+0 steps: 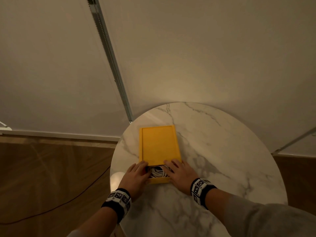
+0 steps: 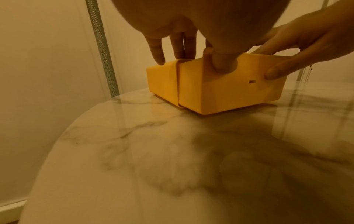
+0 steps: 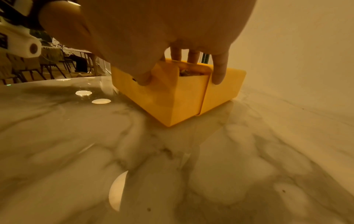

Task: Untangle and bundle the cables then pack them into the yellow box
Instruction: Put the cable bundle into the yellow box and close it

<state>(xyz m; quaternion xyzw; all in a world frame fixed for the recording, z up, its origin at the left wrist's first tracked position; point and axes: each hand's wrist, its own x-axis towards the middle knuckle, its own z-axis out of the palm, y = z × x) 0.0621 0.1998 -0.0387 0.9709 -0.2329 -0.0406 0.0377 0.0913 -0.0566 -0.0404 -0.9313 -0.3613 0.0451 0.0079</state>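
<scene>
The yellow box [image 1: 159,180] lies on the marble table, its flat yellow lid [image 1: 159,144] covering all but the near end. In that gap, coiled white cables [image 1: 158,171] show inside. My left hand [image 1: 136,175] holds the box's near left corner, fingers on the lid's edge and thumb [image 2: 223,63] pressed on the front wall. My right hand [image 1: 181,173] holds the near right corner the same way, with its thumb [image 2: 275,72] on the front wall and fingers over the lid. The right wrist view shows the box [image 3: 184,103] with a bit of cable [image 3: 185,72] under the lid.
The round marble table [image 1: 213,151] stands against a pale wall with a metal rail [image 1: 109,53]. A black cord [image 1: 68,199] runs over the wooden floor to the left. Chairs [image 3: 47,63] stand far off in the right wrist view.
</scene>
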